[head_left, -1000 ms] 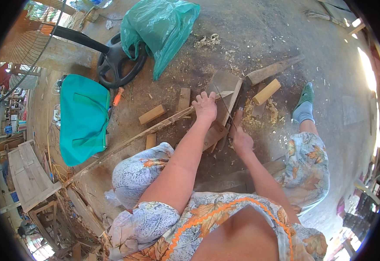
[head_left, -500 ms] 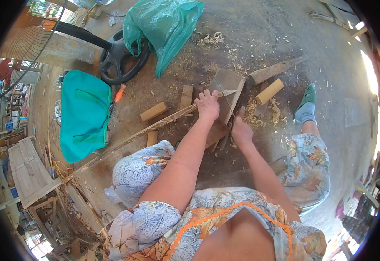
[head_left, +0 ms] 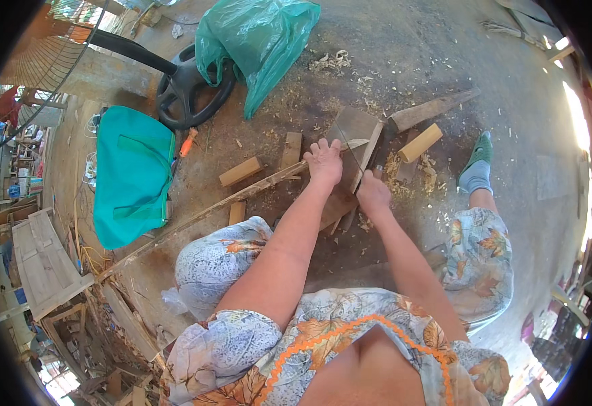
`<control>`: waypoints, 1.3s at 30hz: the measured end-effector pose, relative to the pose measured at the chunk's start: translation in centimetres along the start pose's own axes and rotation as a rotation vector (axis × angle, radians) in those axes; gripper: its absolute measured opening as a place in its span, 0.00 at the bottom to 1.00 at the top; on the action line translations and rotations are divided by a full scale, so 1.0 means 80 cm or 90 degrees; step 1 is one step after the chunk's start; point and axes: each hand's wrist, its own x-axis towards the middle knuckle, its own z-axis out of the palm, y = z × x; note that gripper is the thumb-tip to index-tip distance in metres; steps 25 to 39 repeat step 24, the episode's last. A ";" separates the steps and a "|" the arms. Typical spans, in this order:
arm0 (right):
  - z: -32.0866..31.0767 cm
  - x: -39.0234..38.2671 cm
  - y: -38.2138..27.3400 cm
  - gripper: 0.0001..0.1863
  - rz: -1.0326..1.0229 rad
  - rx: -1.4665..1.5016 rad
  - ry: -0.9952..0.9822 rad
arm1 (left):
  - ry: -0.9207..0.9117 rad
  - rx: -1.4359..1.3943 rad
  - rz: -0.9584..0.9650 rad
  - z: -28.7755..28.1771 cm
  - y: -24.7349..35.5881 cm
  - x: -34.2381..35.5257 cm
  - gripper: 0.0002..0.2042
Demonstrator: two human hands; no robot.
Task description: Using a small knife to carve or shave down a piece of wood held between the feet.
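My left hand (head_left: 324, 162) is closed over a long, thin wooden strip (head_left: 242, 194), pressing it down near its far end, on top of a wooden block (head_left: 357, 125). My right hand (head_left: 375, 196) grips a saw, its grip mostly hidden by my fingers. The saw's thin dark blade (head_left: 351, 150) slants up and left across the strip, just right of my left hand. Past the blade, the strip's pale tip (head_left: 357, 143) sticks out. A narrow board (head_left: 371, 154) stands along the right side of the block.
Small wooden blocks (head_left: 240, 172) lie left of the strip; a yellowish block (head_left: 420, 143) and a tapered wood piece (head_left: 438, 108) lie to the right. Shavings (head_left: 428, 176) litter the floor. Farther left are an orange-handled tool (head_left: 187, 143), a teal bag (head_left: 132, 179), a fan base (head_left: 181, 101) and a green plastic bag (head_left: 262, 47).
My right hand has shifted slightly forward and left with the saw. The left hand stays in place on the strip.
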 end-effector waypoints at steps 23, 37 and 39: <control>0.018 -0.070 0.025 0.05 0.009 -0.020 -0.036 | -0.022 -0.005 -0.033 -0.017 -0.028 -0.002 0.14; 0.018 -0.071 0.023 0.05 0.005 -0.021 -0.038 | -0.022 -0.003 -0.033 -0.024 -0.029 -0.004 0.14; 0.018 -0.071 0.023 0.05 0.005 -0.021 -0.038 | -0.022 -0.003 -0.033 -0.024 -0.029 -0.004 0.14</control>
